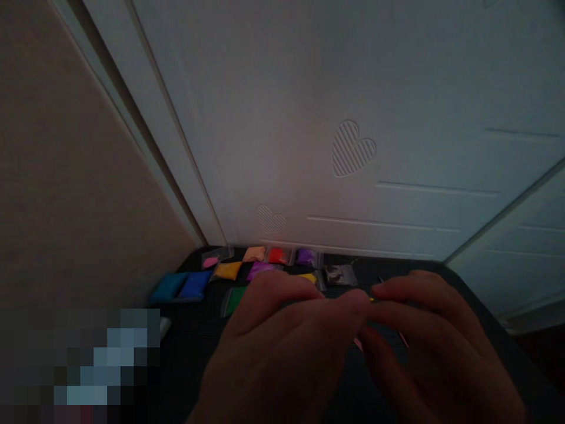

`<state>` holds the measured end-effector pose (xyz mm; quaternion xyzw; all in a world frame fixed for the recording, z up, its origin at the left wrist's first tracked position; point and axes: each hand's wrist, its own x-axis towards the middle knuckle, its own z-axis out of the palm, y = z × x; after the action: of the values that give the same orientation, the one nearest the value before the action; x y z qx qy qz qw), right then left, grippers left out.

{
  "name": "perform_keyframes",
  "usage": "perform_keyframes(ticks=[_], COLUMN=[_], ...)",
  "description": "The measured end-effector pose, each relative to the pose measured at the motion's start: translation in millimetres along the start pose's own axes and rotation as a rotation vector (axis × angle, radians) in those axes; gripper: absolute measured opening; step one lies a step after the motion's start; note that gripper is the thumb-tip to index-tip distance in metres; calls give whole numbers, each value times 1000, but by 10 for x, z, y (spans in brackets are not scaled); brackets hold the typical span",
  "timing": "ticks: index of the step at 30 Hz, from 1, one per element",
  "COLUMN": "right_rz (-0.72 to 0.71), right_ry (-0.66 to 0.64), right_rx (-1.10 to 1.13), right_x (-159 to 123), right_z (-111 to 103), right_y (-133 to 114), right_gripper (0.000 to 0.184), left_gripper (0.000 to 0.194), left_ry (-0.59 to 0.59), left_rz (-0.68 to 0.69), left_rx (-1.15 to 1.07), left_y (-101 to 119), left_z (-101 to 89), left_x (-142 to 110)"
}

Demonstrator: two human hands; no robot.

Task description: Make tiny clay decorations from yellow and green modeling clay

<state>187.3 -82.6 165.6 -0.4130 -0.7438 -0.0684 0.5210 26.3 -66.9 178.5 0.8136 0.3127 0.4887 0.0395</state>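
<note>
Both my hands meet above a dark table (185,359), fingertips together. My left hand (282,341) has its fingers curled and its thumb pressed toward the fingertips of my right hand (441,341), which is also curled in a pinch. A tiny yellow bit (372,299) shows where the fingertips meet; whether it is held or lies behind them I cannot tell. Beyond the hands lie small clear bags of coloured soft material: a green bag (235,299), a yellow bag (309,277) and a grey bag (341,274) are closest. Thin pink pieces (357,343) are partly hidden under the fingers.
Along the table's back are more bags: blue (195,285), teal (168,287), orange-yellow (228,271), peach (255,254), red (278,255) and purple (306,257). Behind rises a white panel (273,118) with embossed hearts. A brown wall (79,194) stands left. The lower left is pixelated.
</note>
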Motion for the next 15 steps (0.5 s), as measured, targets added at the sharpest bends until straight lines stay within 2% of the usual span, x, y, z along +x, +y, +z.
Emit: perform_keyframes(ticks=[7,15], right_rz=[35,37], right_ry=[20,66], right_rx=[-34,-48], right_x=[19,1], right_z=[5,36], right_y=[-43,-47], right_gripper=[23,22], left_gripper=[30,31], left_ry=[-41,38], left_rz=[-5,9], left_rx=[35,65], left_y=[17,-7], left_z=[-8,31], left_x=[33,6])
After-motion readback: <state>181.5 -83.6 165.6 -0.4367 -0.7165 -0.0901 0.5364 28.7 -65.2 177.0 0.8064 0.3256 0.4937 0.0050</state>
